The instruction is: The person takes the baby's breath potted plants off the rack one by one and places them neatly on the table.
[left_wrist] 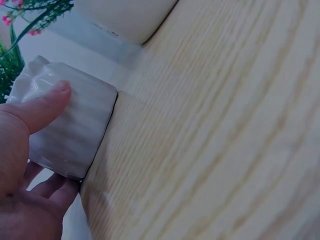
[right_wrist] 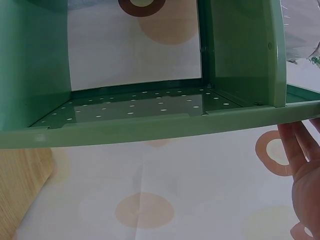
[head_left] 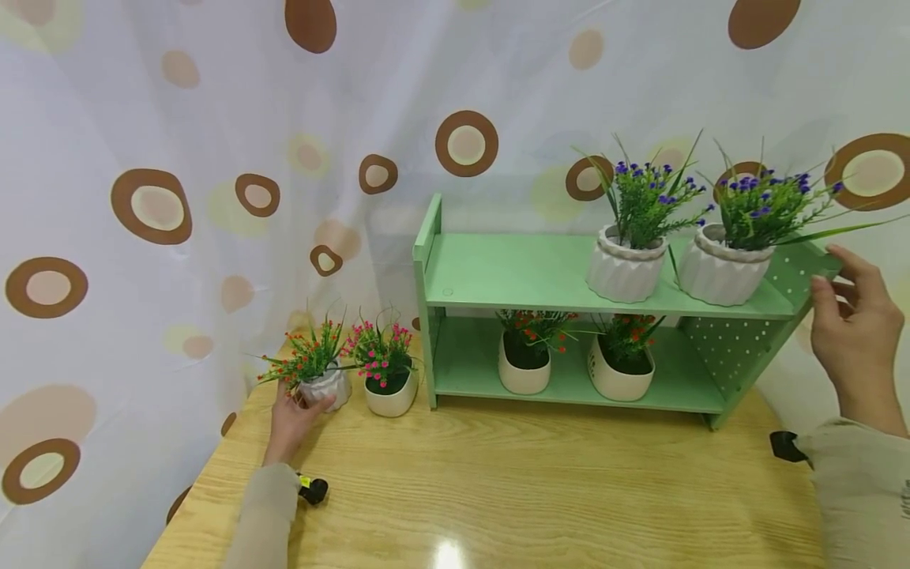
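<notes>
**Left grip (head_left: 291, 416) round a glossy white fluted pot (head_left: 328, 389), right grip (head_left: 862, 328) on a two-tier green shelf (head_left: 512, 269)**

From my end, I have the left grip pinching the pot: in the left wrist view the thumb (left_wrist: 47, 106) lies across its glossy side, and the other fingers curl in low at the far side. The pot is at the left of the pale wood-grain counter (head_left: 540, 474), its base meeting the surface near the edge. Orange-red flowers (head_left: 304, 362) and green blades lean out of it. Just to its right, between it and the shelf, I see a smooth rounded cream pot (head_left: 391, 401) with bright pink flowers (head_left: 381, 354).

With the right grip I pinch the shelf's perforated green side panel (head_left: 725, 356) at its upper end, thumb and bent fingers against the edge. On the top board, towards the right, I see two white fluted planters (head_left: 626, 269) side by side, bearing purple flowers (head_left: 664, 186). The lower board carries two rounded cream planters (head_left: 524, 375) with orange-red blooms. A white curtain with brown rings (head_left: 398, 87) hangs behind.
</notes>
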Demonstrator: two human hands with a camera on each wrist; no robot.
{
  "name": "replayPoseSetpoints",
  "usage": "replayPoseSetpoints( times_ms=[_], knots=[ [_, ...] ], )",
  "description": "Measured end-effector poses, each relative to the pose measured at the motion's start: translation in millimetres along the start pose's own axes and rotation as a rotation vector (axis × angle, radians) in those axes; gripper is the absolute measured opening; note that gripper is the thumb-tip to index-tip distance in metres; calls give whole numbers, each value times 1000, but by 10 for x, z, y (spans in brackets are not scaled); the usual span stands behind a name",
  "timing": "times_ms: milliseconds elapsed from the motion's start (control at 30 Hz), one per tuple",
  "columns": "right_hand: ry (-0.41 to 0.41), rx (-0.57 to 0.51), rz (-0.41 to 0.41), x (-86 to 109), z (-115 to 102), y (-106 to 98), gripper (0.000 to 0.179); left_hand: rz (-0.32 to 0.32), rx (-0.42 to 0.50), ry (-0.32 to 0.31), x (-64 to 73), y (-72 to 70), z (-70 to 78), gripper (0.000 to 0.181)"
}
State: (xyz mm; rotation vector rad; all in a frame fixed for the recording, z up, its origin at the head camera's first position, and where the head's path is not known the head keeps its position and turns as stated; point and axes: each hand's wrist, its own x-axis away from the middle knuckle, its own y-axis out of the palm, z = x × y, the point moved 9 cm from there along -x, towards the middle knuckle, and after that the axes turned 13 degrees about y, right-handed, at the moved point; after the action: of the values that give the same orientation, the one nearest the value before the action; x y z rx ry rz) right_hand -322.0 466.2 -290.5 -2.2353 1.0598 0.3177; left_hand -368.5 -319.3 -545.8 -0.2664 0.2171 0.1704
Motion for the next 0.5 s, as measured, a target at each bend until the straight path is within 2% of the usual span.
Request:
replayPoseSetpoints(
  times_ms=[300,500],
  knots=[
    [11,-7,-8,-2,2,-3,46,-15,-8,-9,0,-1,-16,115],
    [12,-8,-7,-1,4,-1,46,-16,-20,13,-11,-6,-17,116]
  ],
)
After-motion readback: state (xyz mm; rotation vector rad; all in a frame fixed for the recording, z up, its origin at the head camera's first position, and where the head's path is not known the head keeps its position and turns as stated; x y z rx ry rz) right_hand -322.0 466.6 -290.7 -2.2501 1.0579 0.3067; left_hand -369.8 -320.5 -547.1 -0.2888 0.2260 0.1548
